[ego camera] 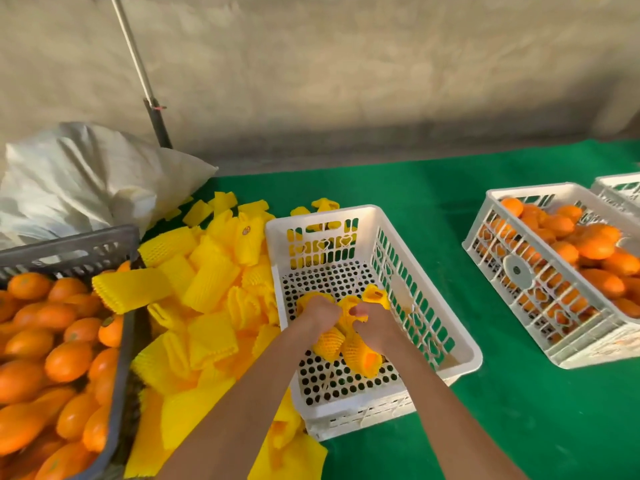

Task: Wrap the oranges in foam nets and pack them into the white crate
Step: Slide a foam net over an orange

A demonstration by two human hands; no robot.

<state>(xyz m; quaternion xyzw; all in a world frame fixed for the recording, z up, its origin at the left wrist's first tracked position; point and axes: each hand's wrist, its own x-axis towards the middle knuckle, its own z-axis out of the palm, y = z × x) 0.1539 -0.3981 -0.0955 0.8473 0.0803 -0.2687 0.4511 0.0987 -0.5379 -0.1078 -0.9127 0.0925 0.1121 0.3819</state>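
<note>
Head view looks forward and down, close above the white crate [429,282].

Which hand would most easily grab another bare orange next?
Probably the left hand: the grey crate of bare oranges lies on its side. Both hands now hold wrapped oranges.

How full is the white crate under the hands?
Nearly empty. The white crate holds only a few netted oranges beneath both hands; most of its perforated floor shows bare.
</note>
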